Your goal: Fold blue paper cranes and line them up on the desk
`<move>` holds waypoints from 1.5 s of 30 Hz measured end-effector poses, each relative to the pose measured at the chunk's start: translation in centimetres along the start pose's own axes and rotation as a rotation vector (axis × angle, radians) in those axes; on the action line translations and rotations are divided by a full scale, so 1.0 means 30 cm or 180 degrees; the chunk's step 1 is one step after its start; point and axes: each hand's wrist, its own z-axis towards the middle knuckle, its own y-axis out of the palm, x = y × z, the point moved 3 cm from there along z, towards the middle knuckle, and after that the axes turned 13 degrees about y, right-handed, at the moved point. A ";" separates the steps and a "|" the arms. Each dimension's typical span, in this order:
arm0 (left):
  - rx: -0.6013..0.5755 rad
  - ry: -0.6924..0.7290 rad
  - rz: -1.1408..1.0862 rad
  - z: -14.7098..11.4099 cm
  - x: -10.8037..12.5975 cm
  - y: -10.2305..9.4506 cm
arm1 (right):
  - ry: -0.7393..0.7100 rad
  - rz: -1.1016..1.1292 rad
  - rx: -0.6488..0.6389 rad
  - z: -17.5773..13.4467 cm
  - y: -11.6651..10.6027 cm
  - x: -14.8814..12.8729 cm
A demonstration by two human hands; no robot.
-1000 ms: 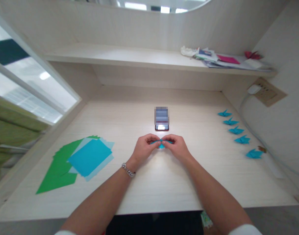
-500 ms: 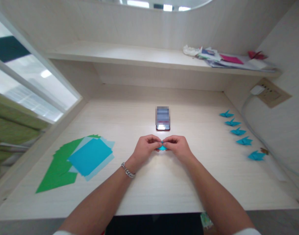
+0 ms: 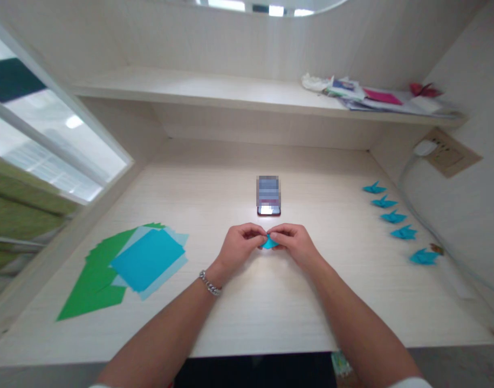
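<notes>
Left hand (image 3: 242,242) and right hand (image 3: 294,242), frame centre, each grip pinching blue folded paper (image 3: 270,244), phone (image 3: 268,195) just above

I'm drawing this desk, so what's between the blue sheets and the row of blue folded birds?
In the head view, the left hand and right hand are there, pinching a small blue paper; a phone lies just beyond them.

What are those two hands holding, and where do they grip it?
A small piece of blue paper, its left side pinched by the left hand, its right side by the right hand.
</notes>
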 end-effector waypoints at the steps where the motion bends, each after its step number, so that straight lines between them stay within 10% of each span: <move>1: -0.0017 0.0045 0.0058 -0.001 0.001 -0.001 | 0.0042 0.0038 -0.0006 0.003 -0.001 0.003; 45: -0.0208 0.0059 0.0207 -0.002 -0.018 0.008 | -0.0011 0.0018 0.0351 0.019 -0.023 0.014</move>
